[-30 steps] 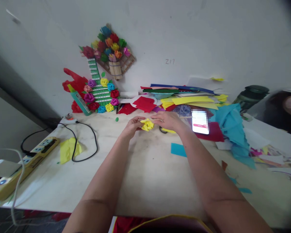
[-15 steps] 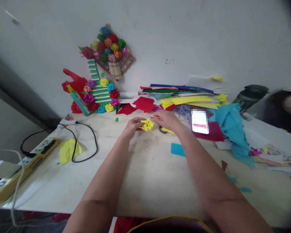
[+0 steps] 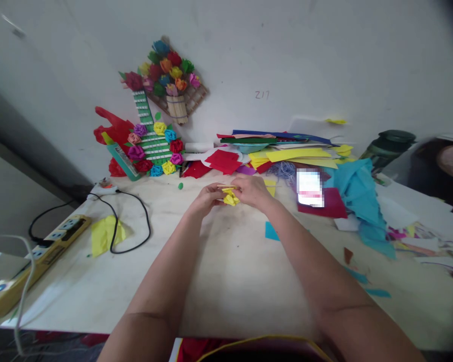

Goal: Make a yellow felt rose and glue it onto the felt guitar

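Yellow crumpled paper [image 3: 232, 198] sits between the two hands in the head view, held above the desk [image 3: 226, 286] around the middle of its width, nearer the back edge than the front; the left hand [image 3: 208, 198] has its fingers closed in on the paper's left side, and the right hand [image 3: 251, 192] pinches a thin stick [image 3: 226, 187] along its top, though how firmly either presses I cannot tell. Too hard a squeeze could crush or tear the folds, since the paper looks thin; too loose a pinch could let the stick roll free. The right wrist or forearm, passing close over the blue paper piece [image 3: 272, 231], could brush it towards the desk's front edge
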Demonstrator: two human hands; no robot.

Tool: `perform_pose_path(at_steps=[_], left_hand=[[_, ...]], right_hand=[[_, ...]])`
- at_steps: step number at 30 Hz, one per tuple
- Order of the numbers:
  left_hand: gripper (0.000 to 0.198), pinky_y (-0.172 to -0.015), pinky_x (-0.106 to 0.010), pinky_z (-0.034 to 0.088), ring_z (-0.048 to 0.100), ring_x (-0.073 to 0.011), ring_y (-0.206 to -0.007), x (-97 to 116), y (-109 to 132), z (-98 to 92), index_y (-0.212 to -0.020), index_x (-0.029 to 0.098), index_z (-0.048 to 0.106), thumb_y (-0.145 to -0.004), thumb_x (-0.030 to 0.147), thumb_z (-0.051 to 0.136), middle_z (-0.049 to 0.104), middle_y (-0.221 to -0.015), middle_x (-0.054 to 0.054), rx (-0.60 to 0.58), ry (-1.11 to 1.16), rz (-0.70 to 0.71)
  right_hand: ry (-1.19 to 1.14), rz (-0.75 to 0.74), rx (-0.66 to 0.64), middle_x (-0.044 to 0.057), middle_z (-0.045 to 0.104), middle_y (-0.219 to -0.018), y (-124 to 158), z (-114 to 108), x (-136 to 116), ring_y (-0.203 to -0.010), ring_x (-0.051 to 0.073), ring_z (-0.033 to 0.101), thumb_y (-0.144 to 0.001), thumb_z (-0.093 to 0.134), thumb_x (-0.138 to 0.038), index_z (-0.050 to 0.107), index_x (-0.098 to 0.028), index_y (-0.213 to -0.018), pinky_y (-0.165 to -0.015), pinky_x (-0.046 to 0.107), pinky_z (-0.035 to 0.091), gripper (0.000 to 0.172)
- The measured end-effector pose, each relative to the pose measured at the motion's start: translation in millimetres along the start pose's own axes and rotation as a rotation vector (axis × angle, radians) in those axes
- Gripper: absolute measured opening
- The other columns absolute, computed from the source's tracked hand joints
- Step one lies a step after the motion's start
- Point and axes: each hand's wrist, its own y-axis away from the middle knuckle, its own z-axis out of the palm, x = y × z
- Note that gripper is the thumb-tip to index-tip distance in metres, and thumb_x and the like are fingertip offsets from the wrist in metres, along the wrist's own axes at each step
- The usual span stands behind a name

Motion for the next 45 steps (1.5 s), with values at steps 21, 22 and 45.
perform_pose_path(at_steps=[21, 22, 45], left_hand=[[0.036, -0.055, -0.028, 0.052, 0.062, -0.0184, -0.07, -0.9, -3.3, -4.4, -0.094, 0.014, 0.063, -0.058, 0.015, 0.064, 0.065, -0.086, -0.008, 0.127, 0.107, -0.003], [0.036, -0.055, -0.029, 0.052, 0.062, -0.0186, -0.07, -1.0, -3.6, -4.2, -0.094, 0.014, 0.063, -0.058, 0.016, 0.064, 0.065, -0.086, -0.009, 0.134, 0.11, -0.002], [0.039, -0.061, -0.036, 0.051, 0.061, -0.0213, -0.073, 5.4, -3.4, 3.3, -0.097, 0.012, 0.062, -0.06, 0.023, 0.058, 0.064, -0.079, -0.009, 0.197, 0.036, 0.033]], right_hand=[[-1.052, 0.52, -0.382, 0.004, 0.061, -0.062, 0.3, -6.8, 14.7, -0.033, 0.004, 0.037, -0.075, 0.046, -0.057, 0.055, -0.017, -0.093, -0.032, 0.017, 0.021, 0.045], [-1.093, 0.527, -0.407, 0.003, 0.061, -0.059, 0.3, -6.9, 14.2, -0.031, 0.003, 0.033, -0.075, 0.045, -0.057, 0.054, -0.016, -0.091, -0.031, 0.017, 0.018, 0.045], [-1.14, 0.659, -0.233, -0.002, 0.056, -0.047, -5.6, 9.5, 10.4, -0.03, 0.002, 0.032, -0.066, 0.054, -0.011, 0.052, -0.013, -0.071, -0.032, 0.015, 0.02, 0.006]])
